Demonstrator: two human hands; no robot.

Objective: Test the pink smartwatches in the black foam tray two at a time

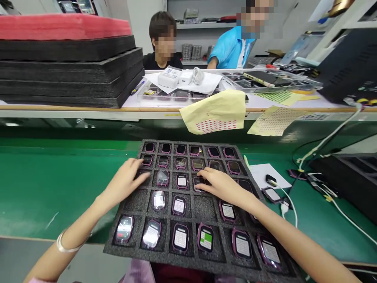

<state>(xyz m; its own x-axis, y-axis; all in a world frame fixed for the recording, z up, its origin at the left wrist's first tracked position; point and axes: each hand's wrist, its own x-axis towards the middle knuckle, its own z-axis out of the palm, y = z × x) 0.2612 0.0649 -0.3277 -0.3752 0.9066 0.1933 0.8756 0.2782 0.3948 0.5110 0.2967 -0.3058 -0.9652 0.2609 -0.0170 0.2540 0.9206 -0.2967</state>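
A black foam tray (118, 244) with square pockets lies on the green bench, its near edge over the bench front. Purple-framed watch bodies fill most pockets; several screens are lit, one partly green (205, 238). My left hand (125, 179) reaches over the tray's left side, fingers at a watch (147, 160) in the second row, thumb apart. My right hand (216, 181) has its thumb and fingers around a watch (198, 183) in a third-row pocket. Bare foam shows in a fourth-row pocket (204, 207) below it and in another at the left.
Stacked black foam trays (59, 78) with a red one (64, 26) stand on the shelf at the left. Yellow sheets (218, 112) hang from its edge. Cables and a loose watch (272, 194) lie at the right. Two people sit behind the shelf.
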